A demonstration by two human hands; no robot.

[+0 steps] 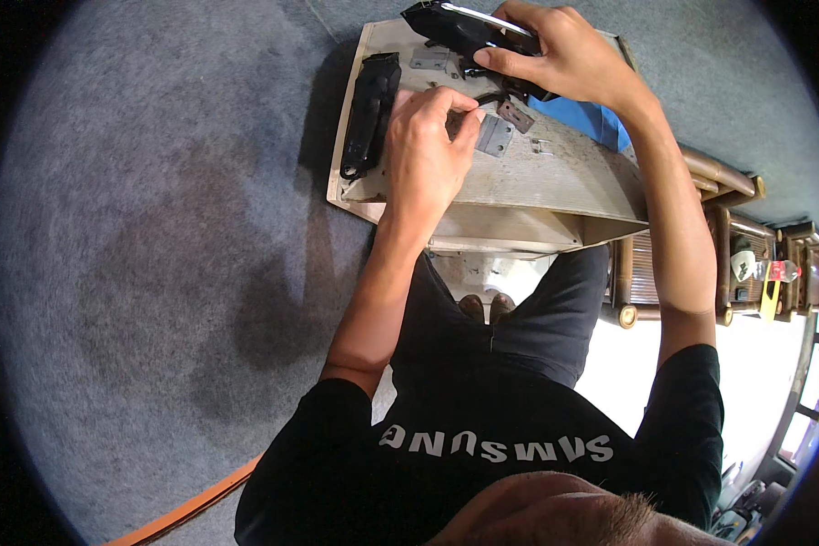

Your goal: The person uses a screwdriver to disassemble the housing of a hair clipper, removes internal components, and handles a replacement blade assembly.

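My right hand is closed round a black hair clipper with a silver strip along it, held over the far part of a small pale wooden table. Lower and to the left, my left hand has its thumb and index finger pinched together beside a thin dark curved piece; whether that piece is in the pinch I cannot tell. A grey metal blade lies just right of these fingertips, near a brownish blade plate. Another grey plate rests under the clipper. Left of my left hand lies a long black clipper housing.
A blue sheet lies on the table's right side, near a small metal part. Below the tabletop is an open shelf. Bamboo furniture stands at right, and grey carpet-like flooring spreads left.
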